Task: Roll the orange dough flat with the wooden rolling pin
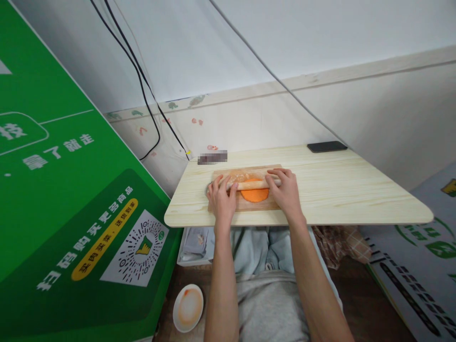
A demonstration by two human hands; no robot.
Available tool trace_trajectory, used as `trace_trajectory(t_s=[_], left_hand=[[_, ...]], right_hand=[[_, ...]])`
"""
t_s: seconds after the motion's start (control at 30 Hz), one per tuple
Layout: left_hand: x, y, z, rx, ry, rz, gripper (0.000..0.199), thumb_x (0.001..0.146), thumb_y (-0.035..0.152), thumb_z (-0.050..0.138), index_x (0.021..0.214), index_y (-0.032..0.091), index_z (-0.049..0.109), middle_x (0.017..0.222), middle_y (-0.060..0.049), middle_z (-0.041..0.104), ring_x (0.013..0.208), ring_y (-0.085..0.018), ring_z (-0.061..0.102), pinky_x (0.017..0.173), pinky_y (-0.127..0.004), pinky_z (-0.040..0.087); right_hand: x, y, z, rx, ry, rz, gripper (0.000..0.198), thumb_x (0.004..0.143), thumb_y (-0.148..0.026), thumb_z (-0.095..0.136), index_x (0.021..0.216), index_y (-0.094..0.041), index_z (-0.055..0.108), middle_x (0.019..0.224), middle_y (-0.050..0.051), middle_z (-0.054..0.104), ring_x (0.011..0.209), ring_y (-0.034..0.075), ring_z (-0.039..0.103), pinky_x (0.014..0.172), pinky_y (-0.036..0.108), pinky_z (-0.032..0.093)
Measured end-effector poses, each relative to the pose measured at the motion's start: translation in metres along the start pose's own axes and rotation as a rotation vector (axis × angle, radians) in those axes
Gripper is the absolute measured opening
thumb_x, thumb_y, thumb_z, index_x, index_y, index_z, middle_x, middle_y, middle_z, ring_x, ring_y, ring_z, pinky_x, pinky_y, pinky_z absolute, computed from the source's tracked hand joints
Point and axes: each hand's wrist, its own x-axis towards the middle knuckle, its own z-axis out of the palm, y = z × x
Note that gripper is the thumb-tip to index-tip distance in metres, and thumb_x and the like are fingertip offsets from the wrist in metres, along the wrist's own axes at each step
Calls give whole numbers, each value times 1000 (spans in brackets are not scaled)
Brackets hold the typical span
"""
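Observation:
A wooden rolling pin (251,185) lies crosswise over a flat round of orange dough (255,195). The dough rests on a wooden cutting board (245,206), which has pale, flour-like smears behind the pin. My left hand (223,195) is closed over the pin's left end, its thumb pointing in toward the dough. Around the right end, my right hand (285,190) has its fingers curled on top. Part of the dough is hidden under the pin, and both pin ends are covered by my hands.
A black phone (327,147) lies at the back right of the pale wooden table (349,190). A blurred-out item (213,157) sits at the back left. Below, a stained white bowl (188,308) and a white box (194,247) stand left of my legs. Cables hang along the wall.

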Motion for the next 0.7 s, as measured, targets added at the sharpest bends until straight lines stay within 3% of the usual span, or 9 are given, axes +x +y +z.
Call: trace_trajectory(t_s=[0.2,0.4,0.57,0.7], left_hand=[[-1,2,0,28,-34,9,28,107,38,59,116,29,83,147,-8,69,137,-35,56,118,-55,44],[-1,5,-1,9,-10,-19,22,103,38,64,96,25,81,133,-10,74,128,-33,60,118,-53,44],[0,4,-2,13,-27,-1,25,105,40,61,102,26,82,133,-11,73,128,-32,60,117,-51,45],[0,2,-2,24,-50,20,29,106,41,60,122,28,80,142,-10,70,133,-33,59,117,-51,46]], right_hand=[[0,-1,1,-10,-25,4,30,98,-42,61,110,-24,83,121,15,74,117,36,66,109,60,52],[1,0,-2,46,-68,-7,26,83,-26,65,102,-26,83,125,12,73,121,35,67,112,58,52],[1,0,-2,83,-50,11,26,81,-25,65,100,-26,82,123,12,73,119,33,68,112,55,53],[1,0,-1,74,-14,40,22,90,-33,66,101,-24,82,119,14,72,117,33,68,111,56,53]])
